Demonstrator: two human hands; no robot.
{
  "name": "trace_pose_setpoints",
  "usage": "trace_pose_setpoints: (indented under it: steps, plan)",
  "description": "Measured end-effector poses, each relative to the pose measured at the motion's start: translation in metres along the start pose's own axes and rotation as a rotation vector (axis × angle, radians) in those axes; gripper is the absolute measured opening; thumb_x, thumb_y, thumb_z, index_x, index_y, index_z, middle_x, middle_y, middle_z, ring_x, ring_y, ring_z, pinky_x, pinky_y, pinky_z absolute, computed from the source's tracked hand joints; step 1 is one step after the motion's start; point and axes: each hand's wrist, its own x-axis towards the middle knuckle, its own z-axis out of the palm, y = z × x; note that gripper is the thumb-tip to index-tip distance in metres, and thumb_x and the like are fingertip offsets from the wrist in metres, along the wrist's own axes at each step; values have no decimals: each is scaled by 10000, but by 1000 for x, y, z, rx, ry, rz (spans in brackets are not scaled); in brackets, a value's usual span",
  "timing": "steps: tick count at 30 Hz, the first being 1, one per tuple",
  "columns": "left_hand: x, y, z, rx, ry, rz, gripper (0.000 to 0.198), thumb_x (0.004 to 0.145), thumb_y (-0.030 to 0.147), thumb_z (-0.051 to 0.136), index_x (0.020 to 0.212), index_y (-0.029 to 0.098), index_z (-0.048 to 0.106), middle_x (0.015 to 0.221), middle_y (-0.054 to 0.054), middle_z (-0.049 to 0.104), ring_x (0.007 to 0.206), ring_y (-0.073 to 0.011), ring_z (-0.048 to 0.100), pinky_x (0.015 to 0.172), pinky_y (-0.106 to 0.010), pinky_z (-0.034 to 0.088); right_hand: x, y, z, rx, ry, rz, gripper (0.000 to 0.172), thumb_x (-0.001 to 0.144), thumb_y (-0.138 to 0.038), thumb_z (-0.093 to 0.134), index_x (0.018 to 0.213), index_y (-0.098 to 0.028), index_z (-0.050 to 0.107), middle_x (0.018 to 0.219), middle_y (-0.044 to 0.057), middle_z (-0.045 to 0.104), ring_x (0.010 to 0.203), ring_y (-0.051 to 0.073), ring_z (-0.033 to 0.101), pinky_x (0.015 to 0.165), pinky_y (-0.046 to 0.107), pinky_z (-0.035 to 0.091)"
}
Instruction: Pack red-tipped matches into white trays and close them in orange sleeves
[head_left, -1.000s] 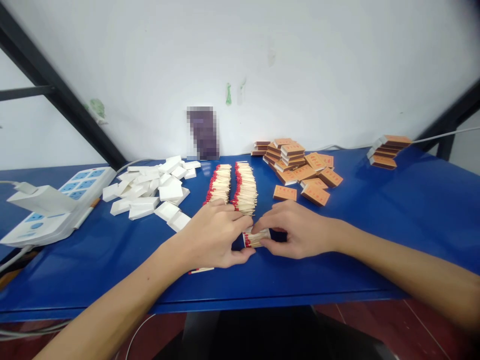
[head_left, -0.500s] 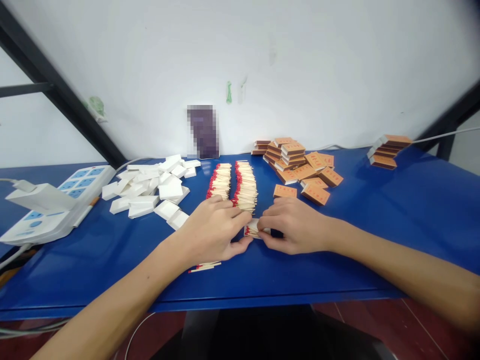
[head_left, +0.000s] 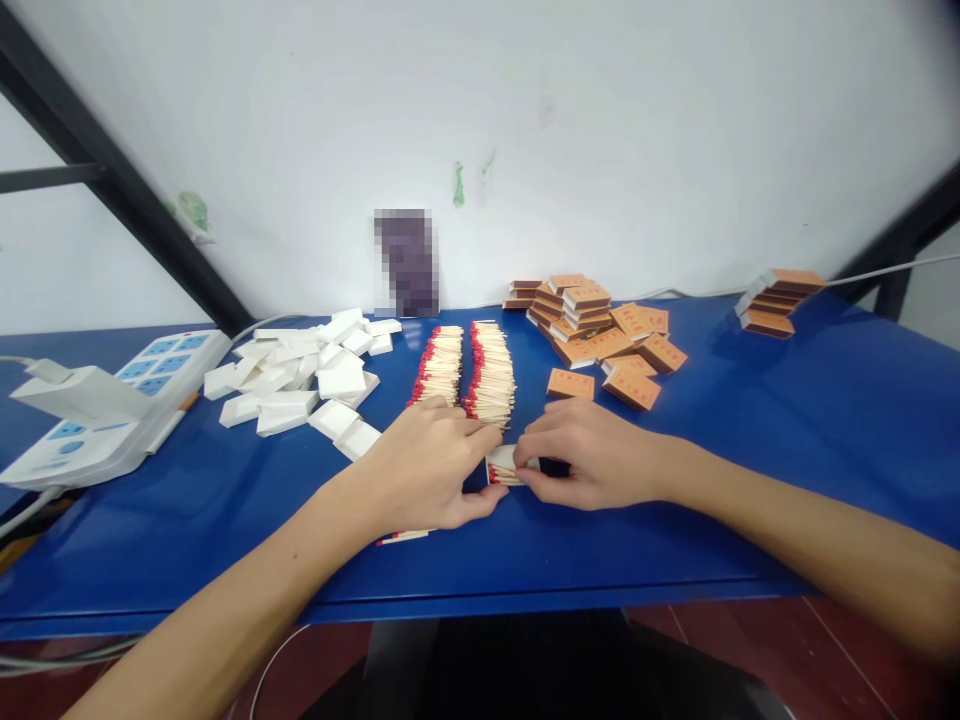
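Note:
A small white matchbox tray (head_left: 501, 455) lies on the blue table between my hands, with some red-tipped matches (head_left: 504, 475) along its near side. My left hand (head_left: 435, 465) closes its thumb and forefinger around the tray's left end. From the right, my right hand (head_left: 581, 455) reaches in, fingertips pinched at the matches; its fingers cover the tray's right part. Just beyond are two long rows of matches, a left row (head_left: 440, 365) and a right row (head_left: 490, 375), heads to the left. A few loose matches (head_left: 405, 537) show below my left wrist.
White empty trays (head_left: 341, 377) are heaped at the left, near a power strip (head_left: 169, 365). Orange matchboxes (head_left: 589, 297) pile up at the back right, and a small stack (head_left: 772, 305) stands farther right. A blurred dark rectangle (head_left: 412, 265) leans on the wall.
More of the tray's white inside shows, and the matches sit nearer its front side. My left hand has shifted slightly toward me, covering more of the loose matches. My right hand stays almost in place.

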Motion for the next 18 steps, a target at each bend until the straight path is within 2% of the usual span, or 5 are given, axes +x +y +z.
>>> trace_pose_setpoints:
  steps: [5,10,14,18]
  plan:
    - [0,0,0,25,35,-5,227,887,377,606,958,163,632,735,-20,705,707,-233,681,683,-366,452,0,-3,-4,66,21,2,136,851,-199,576,768,-169,680,670,8,671,581,129,531,613,265,350]
    - [0,0,0,27,40,-5,223,893,384,602,934,166,620,737,-18,705,708,-233,683,670,-364,451,-1,-2,-3,49,38,-7,113,833,-196,576,775,-171,670,668,5,657,578,129,516,613,268,348]
    - [0,0,0,28,49,-3,217,895,386,601,935,173,612,745,-19,710,717,-226,686,677,-354,449,-1,-2,-2,26,55,-19,111,823,-199,591,855,-172,694,670,-2,642,575,130,500,602,271,340]
    - [0,-1,0,42,69,-3,204,890,374,610,928,174,609,736,-16,707,706,-222,686,671,-350,445,0,-3,-2,80,16,1,171,846,-171,584,938,-187,726,696,-10,665,583,123,525,609,262,350]
